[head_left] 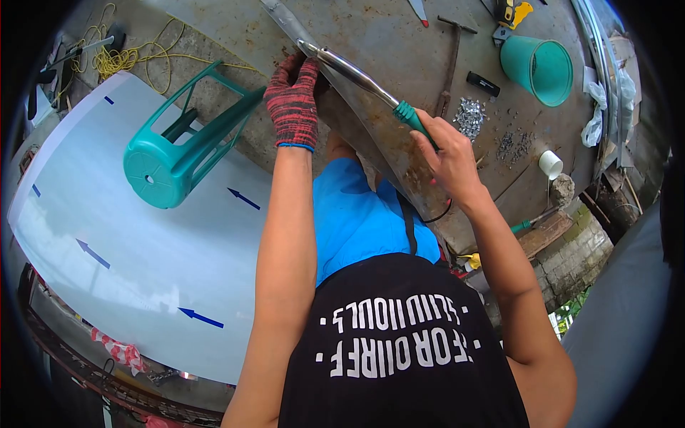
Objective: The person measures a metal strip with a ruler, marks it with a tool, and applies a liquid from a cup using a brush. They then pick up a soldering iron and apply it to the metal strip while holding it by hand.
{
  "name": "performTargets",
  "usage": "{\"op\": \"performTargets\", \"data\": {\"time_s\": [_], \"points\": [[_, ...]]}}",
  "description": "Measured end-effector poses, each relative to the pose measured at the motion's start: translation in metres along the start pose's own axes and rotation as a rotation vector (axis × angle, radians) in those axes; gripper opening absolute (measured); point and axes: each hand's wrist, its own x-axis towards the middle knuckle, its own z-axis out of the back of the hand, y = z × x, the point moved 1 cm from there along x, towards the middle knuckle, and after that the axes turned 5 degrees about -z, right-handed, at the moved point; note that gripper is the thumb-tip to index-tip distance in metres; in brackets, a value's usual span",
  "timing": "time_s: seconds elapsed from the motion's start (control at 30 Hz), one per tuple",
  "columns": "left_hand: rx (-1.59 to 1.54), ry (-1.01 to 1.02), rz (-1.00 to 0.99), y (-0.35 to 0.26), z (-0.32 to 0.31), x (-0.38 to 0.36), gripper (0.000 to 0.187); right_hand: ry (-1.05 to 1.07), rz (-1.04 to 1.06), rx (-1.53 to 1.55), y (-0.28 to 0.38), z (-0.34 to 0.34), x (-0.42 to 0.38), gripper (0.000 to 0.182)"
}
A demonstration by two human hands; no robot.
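My left hand (292, 103), in a red-and-black knit glove, is closed at the edge of a long, narrow sheet-metal strip (284, 20); its fingertips are partly hidden. My bare right hand (449, 153) wraps around the green grip of a hand tool (357, 75) with a shiny metal shaft. The tool slants up to the left, and its metal head lies over the strip, just above my gloved fingers. I cannot make out the tool's exact kind.
A green plastic stool (160, 167) lies tipped at left on a pale sheet with blue arrows (214, 271). On the worktable (399, 43) are a green bucket (510, 60), a T-handled bar (453, 68), a black cylinder (483, 83), small metal pieces (469, 118) and a white cup (550, 165). Yellow cord (118, 60) lies at upper left.
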Motion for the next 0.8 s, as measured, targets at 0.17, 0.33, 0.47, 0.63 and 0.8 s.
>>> {"op": "performTargets", "data": {"time_s": [0.17,0.33,0.47,0.63,0.8], "points": [[-0.004,0.008,-0.016,0.004,0.001,0.002,0.036,0.004,-0.014,0.024,0.005,0.003,0.005,0.039],[-0.024,-0.026,-0.006,0.002,0.000,0.002,0.034,0.007,-0.012,0.003,0.004,0.000,0.007,0.038],[-0.012,-0.020,-0.028,0.005,0.001,0.004,0.034,-0.012,0.026,-0.016,0.002,0.000,0.008,0.038],[-0.013,-0.021,-0.017,0.011,0.003,0.007,0.035,-0.002,0.056,-0.124,0.009,0.009,0.010,0.040],[0.005,-0.021,-0.037,0.012,0.004,0.007,0.036,0.000,0.078,-0.205,0.014,0.013,0.011,0.041]]}}
